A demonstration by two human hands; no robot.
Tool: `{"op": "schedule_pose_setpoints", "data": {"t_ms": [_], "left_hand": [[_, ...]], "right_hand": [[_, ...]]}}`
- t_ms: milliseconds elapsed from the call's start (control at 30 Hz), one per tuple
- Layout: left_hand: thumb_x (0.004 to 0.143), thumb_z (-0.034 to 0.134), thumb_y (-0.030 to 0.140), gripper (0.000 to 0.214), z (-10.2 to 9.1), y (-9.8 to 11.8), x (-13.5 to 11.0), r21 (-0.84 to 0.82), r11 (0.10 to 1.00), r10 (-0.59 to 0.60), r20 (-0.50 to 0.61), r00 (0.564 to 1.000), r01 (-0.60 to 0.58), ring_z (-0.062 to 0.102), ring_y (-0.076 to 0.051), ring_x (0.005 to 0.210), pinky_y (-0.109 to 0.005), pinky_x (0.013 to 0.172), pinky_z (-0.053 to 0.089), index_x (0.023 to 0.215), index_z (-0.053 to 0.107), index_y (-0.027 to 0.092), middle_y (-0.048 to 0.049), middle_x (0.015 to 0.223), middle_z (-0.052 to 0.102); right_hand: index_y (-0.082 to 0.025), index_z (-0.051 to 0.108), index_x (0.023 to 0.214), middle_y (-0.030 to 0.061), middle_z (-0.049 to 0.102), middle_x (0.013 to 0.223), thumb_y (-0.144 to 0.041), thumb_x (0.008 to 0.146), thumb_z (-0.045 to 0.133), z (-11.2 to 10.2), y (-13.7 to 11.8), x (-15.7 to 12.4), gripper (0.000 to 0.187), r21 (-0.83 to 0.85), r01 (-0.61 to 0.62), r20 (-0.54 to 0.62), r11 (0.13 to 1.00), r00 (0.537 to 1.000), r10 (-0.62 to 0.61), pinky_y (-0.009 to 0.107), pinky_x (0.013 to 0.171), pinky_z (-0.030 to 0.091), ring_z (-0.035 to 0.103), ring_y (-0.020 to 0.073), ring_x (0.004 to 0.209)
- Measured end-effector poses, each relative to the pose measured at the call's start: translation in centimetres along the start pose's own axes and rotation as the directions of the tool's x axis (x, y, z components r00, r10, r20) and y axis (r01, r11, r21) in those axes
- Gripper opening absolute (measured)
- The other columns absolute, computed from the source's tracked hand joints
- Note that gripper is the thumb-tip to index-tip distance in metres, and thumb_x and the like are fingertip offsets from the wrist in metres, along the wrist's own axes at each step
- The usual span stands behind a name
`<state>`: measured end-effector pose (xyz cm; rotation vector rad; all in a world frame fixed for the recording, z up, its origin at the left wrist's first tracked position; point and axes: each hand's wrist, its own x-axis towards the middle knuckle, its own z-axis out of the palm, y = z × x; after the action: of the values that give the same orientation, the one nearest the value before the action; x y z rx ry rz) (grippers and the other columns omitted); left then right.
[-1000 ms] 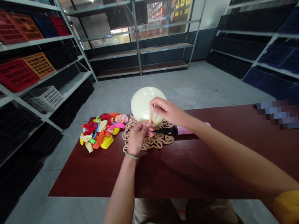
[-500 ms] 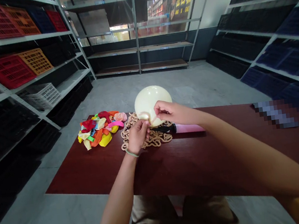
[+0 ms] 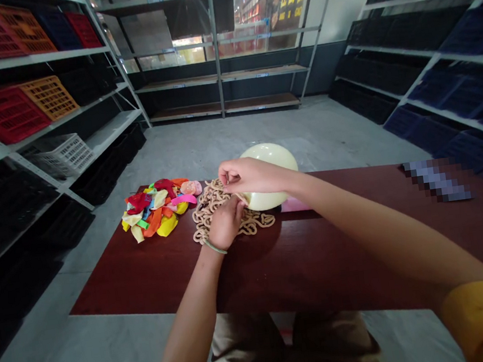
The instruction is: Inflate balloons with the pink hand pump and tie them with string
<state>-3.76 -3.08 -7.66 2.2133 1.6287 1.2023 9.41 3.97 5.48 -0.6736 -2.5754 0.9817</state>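
An inflated pale yellow balloon [image 3: 273, 168] sits above the table, its neck end toward my hands. My left hand [image 3: 226, 224] is closed, thumb and fingertips pinching the balloon's neck. Crossing over in front of the balloon, my right hand [image 3: 245, 176] has its fingers curled in a pinch just above my left fingertips, at the neck's end; the exact grip there is small and partly hidden. Beneath both hands lies a heap of tan, cord-like loops [image 3: 258, 221]. A pink pump [image 3: 300, 203] lies behind, partly covered by the balloon and my right arm.
Several uninflated balloons in mixed colours [image 3: 155, 219] are piled on the left of the dark red table [image 3: 148, 282]. A blurred-out object [image 3: 437, 180] lies at the right end. Shelves with crates [image 3: 1, 114] line both sides; a metal rack [image 3: 220, 80] stands at the back.
My right hand has moved left, across the balloon's neck and above my left hand. The balloon has shifted right and tilted. My left hand keeps its pinch, turned slightly.
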Motion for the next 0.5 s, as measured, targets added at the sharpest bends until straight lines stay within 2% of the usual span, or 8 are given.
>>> {"op": "schedule_pose_setpoints", "data": {"t_ms": [200,333,433,500], "left_hand": [[0.102,0.031,0.032,0.032,-0.1,0.4,-0.1,-0.110,0.994,0.021,0.065,0.998,-0.013,0.056,-0.015,0.066,-0.028,0.067,0.042,0.086,0.056,0.018,-0.0033,0.073,0.061],[0.098,0.040,0.039,0.034,0.2,0.1,-0.2,-0.087,0.996,0.002,-0.003,1.000,-0.002,0.057,-0.017,0.066,-0.029,0.066,0.042,0.075,0.055,0.018,-0.0044,0.070,0.061],[0.096,0.043,0.045,0.042,0.6,0.1,-0.2,-0.159,0.982,-0.109,-0.058,0.992,0.099,0.056,-0.016,0.061,-0.029,0.063,0.042,0.065,0.053,0.019,-0.0030,0.061,0.058],[0.097,0.039,0.049,0.045,0.7,0.2,-0.2,-0.313,0.926,-0.234,-0.039,0.971,0.210,0.054,-0.014,0.054,-0.028,0.058,0.042,0.067,0.055,0.019,-0.0015,0.059,0.058]], "right_hand": [[-0.022,0.052,0.082,-0.0022,0.060,0.073,-0.020,0.078,0.057,0.2,-0.5,1.4,0.006,-0.045,-0.061,-0.072,0.997,0.996,0.057,0.029,0.060,0.034,0.052,0.0120,0.064],[-0.022,0.054,0.085,-0.0009,0.064,0.077,-0.021,0.081,0.057,1.0,-1.7,1.5,0.005,-0.014,-0.063,0.030,0.998,0.998,0.064,0.029,0.064,0.037,0.055,0.0131,0.069],[-0.022,0.056,0.096,0.0022,0.068,0.091,-0.022,0.085,0.054,1.4,-1.8,1.5,0.011,0.012,-0.042,0.080,0.999,0.996,0.040,0.030,0.071,0.041,0.060,0.0151,0.078],[-0.022,0.055,0.107,0.0050,0.068,0.108,-0.021,0.087,0.051,1.1,-1.2,1.4,0.021,-0.023,-0.007,-0.015,1.000,1.000,0.007,0.031,0.077,0.042,0.061,0.0164,0.090]]}}
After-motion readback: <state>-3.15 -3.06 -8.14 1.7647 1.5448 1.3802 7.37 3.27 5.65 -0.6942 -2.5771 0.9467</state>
